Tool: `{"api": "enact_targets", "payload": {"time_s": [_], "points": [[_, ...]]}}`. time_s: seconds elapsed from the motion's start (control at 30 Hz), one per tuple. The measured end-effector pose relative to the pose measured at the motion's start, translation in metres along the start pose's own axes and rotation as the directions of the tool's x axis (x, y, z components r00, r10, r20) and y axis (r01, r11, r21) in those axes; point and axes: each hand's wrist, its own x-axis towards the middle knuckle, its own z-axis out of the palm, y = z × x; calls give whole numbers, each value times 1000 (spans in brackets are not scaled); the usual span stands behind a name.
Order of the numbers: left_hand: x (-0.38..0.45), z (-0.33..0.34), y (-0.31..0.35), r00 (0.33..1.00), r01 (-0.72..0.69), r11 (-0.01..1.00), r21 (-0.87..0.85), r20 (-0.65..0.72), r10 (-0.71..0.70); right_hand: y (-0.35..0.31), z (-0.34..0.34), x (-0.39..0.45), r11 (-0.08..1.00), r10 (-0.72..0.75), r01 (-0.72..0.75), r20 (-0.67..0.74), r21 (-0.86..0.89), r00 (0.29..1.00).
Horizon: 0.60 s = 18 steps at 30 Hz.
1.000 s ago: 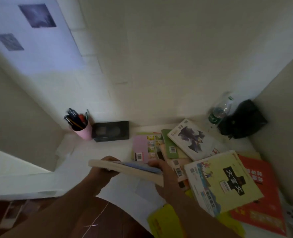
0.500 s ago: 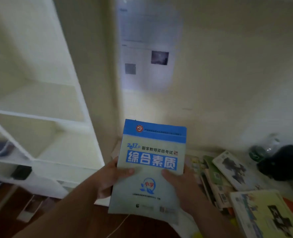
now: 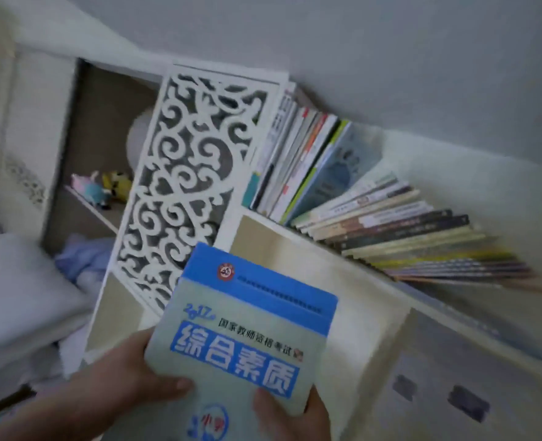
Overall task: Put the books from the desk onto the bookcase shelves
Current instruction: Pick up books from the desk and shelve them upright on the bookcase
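A pale green book [image 3: 241,332] with a blue top band and blue title block is held cover-up in front of me. My left hand [image 3: 120,377] grips its lower left edge, thumb on the cover. My right hand [image 3: 290,415] grips its lower right corner, thumb on the cover too. Beyond the book stands the white bookcase [image 3: 422,310]. One shelf holds a row of books [image 3: 301,163] leaning against a divider, and further right a slanting stack of books [image 3: 406,237] lies fanned out. The desk is out of view.
A white carved fretwork panel [image 3: 196,173] fronts the bookcase on the left. Behind it an open compartment holds small soft toys [image 3: 104,186] and blue cloth [image 3: 82,262]. A white padded surface [image 3: 12,291] lies at the far left. The view is tilted and blurred.
My view has swung from the desk to the bookcase with its filled shelves. The book, flat a second ago, is now held cover-up toward the shelves in both hands.
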Motion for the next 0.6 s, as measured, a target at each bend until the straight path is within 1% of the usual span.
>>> {"api": "enact_targets", "payload": {"time_s": [0.03,0.07,0.13,0.2,0.3,0.37,0.47,0.6], "points": [[-2,-10,21,998,-31,998,-57,-49,28,-21,19,20,994,105,-103,72,-27,992],[-3,-17,37,995,-70,993,-97,-82,62,-28,30,40,994,102,-101,6,-42,995],[0,-32,59,987,-119,985,-126,-123,104,-46,43,66,998,53,-50,57,-38,997],[6,-45,67,982,-137,978,-157,-154,112,-50,55,87,999,28,-23,115,-41,993],[14,-61,59,980,-116,975,-188,-179,83,-45,68,115,998,37,-27,179,-54,983],[26,-71,51,972,-95,974,-205,-230,46,-35,78,133,996,53,-36,230,-77,972],[45,-76,51,958,-71,982,-174,-287,18,-23,88,159,995,80,-62,248,-76,965],[75,-67,55,937,-81,984,-158,-350,21,-17,80,191,996,69,-51,270,-76,960]]}}
